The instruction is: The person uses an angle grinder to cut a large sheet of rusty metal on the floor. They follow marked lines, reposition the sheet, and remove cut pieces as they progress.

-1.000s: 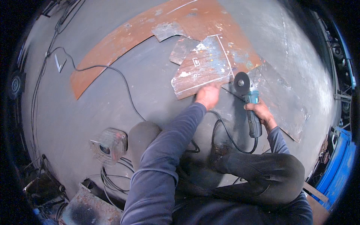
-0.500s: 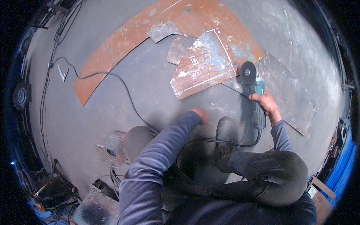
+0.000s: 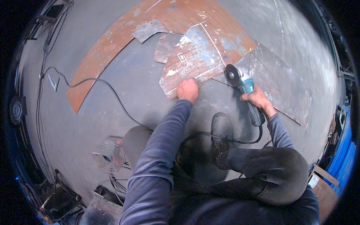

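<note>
My right hand [image 3: 258, 98] is wrapped around the body of a teal and black angle grinder [image 3: 247, 87]. Its dark cutting disc [image 3: 231, 75] stands on edge by the near edge of a rust-brown metal sheet [image 3: 205, 56], close to a white marked line; whether they touch, I cannot tell. The sheet has white lines and grey-blue patches. My left hand [image 3: 188, 90] is closed at the sheet's near edge, left of the grinder, its fingertips mostly hidden. From the grinder's rear end a black cord [image 3: 240, 141] runs back past my legs.
Under the brown sheet lies a grey metal plate [image 3: 287, 84], reaching right. A white angle-shaped piece [image 3: 54, 83] and long cables [image 3: 40, 97] lie on the floor at left. A boxy metal-framed object [image 3: 108, 155] stands by my left knee. Blue metalwork [image 3: 339, 146] lines the right side.
My left hand has moved forward from above the floor to the sheet's near edge and closed there. The grinder has shifted slightly left and nearer to me. The view has shifted a little.
</note>
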A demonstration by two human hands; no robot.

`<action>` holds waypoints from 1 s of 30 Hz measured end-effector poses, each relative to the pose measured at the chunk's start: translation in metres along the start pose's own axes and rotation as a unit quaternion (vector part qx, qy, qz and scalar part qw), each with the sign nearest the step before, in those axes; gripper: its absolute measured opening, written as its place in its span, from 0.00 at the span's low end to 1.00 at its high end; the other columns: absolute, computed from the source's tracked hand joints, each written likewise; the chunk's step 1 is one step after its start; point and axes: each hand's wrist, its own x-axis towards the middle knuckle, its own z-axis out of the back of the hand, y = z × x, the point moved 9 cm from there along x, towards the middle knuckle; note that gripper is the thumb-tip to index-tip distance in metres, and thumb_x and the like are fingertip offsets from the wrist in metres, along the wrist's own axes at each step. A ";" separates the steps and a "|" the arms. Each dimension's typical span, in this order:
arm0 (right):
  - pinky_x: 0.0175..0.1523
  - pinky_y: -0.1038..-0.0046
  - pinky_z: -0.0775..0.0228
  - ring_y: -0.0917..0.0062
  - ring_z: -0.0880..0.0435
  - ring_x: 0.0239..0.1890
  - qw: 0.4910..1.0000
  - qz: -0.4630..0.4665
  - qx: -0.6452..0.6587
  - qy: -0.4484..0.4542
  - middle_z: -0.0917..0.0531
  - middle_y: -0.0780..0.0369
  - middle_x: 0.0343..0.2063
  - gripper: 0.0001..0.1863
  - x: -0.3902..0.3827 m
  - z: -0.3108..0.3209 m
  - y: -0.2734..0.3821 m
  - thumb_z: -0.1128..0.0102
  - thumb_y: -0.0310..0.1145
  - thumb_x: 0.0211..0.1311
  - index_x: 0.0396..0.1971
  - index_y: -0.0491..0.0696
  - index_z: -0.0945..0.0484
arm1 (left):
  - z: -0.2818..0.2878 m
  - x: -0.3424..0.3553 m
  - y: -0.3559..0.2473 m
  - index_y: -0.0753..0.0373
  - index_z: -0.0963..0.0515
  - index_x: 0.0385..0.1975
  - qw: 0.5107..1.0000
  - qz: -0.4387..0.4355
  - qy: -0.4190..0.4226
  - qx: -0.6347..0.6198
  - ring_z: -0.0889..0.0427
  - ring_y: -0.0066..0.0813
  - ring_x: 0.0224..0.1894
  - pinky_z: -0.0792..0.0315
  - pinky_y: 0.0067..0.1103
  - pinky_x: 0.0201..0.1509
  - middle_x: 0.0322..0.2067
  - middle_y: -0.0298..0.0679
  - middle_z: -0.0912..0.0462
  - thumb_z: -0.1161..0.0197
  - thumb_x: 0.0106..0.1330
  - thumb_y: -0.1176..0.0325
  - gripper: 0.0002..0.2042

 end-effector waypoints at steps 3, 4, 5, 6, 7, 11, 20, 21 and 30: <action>0.62 0.62 0.27 0.57 0.15 0.55 1.000 0.017 -0.023 0.004 0.15 0.48 0.52 0.45 0.001 0.001 0.004 0.23 0.45 0.40 0.60 0.39 0.27 | -0.002 0.000 -0.003 0.63 0.14 0.45 1.000 0.025 0.000 -0.002 0.13 0.53 0.50 0.22 0.42 0.56 0.43 0.55 0.12 0.37 0.69 0.50 0.20; 0.62 0.62 0.27 0.57 0.15 0.55 1.000 0.018 -0.022 0.005 0.15 0.48 0.52 0.45 0.002 0.001 0.003 0.23 0.45 0.40 0.60 0.40 0.27 | -0.002 0.000 -0.004 0.62 0.14 0.43 1.000 0.015 -0.011 0.008 0.12 0.51 0.49 0.21 0.40 0.56 0.43 0.53 0.11 0.38 0.70 0.53 0.18; 0.62 0.61 0.27 0.57 0.15 0.55 1.000 0.020 -0.022 0.005 0.15 0.48 0.52 0.45 0.003 0.001 0.003 0.23 0.45 0.40 0.61 0.40 0.27 | -0.001 0.000 -0.006 0.61 0.13 0.42 1.000 0.006 -0.023 0.018 0.11 0.49 0.48 0.20 0.38 0.55 0.43 0.52 0.11 0.39 0.70 0.56 0.16; 0.62 0.61 0.27 0.57 0.15 0.55 1.000 0.021 -0.022 0.005 0.15 0.48 0.52 0.46 0.004 0.002 0.002 0.23 0.45 0.40 0.61 0.40 0.27 | -0.001 0.000 -0.008 0.61 0.12 0.41 0.999 -0.004 -0.034 0.028 0.10 0.47 0.47 0.19 0.36 0.54 0.42 0.51 0.10 0.41 0.70 0.59 0.15; 0.61 0.61 0.27 0.56 0.15 0.55 0.999 0.016 -0.028 0.006 0.15 0.48 0.52 0.46 0.004 0.002 0.002 0.23 0.45 0.40 0.62 0.40 0.28 | 0.000 -0.001 -0.008 0.61 0.12 0.40 0.999 0.001 -0.029 0.027 0.10 0.47 0.47 0.19 0.36 0.54 0.42 0.51 0.10 0.40 0.70 0.58 0.15; 0.61 0.61 0.26 0.56 0.15 0.55 0.999 0.008 -0.039 0.003 0.15 0.47 0.52 0.47 0.002 0.004 0.008 0.23 0.45 0.39 0.62 0.40 0.29 | 0.002 -0.004 -0.009 0.62 0.12 0.40 0.999 0.004 -0.031 0.022 0.10 0.48 0.47 0.19 0.37 0.54 0.41 0.51 0.10 0.39 0.70 0.56 0.16; 0.61 0.61 0.26 0.54 0.16 0.56 0.998 0.015 -0.065 -0.006 0.16 0.45 0.53 0.48 0.013 0.004 0.006 0.23 0.46 0.39 0.63 0.40 0.29 | 0.001 -0.002 -0.010 0.62 0.12 0.39 0.999 0.017 -0.028 0.009 0.10 0.48 0.47 0.19 0.37 0.54 0.41 0.50 0.10 0.37 0.71 0.55 0.16; 0.61 0.60 0.26 0.54 0.16 0.56 0.997 0.012 -0.069 -0.009 0.16 0.45 0.53 0.48 0.015 0.005 0.003 0.23 0.46 0.39 0.63 0.39 0.29 | 0.001 -0.002 -0.011 0.62 0.12 0.40 1.000 0.020 -0.020 0.009 0.11 0.48 0.47 0.19 0.37 0.54 0.41 0.50 0.10 0.37 0.71 0.55 0.16; 0.63 0.61 0.27 0.54 0.16 0.58 0.999 0.020 -0.046 0.006 0.16 0.45 0.53 0.46 0.012 0.006 0.017 0.22 0.45 0.41 0.62 0.38 0.28 | -0.002 -0.002 -0.007 0.65 0.13 0.37 0.999 0.008 -0.034 -0.007 0.12 0.53 0.47 0.20 0.41 0.53 0.40 0.55 0.11 0.36 0.70 0.53 0.18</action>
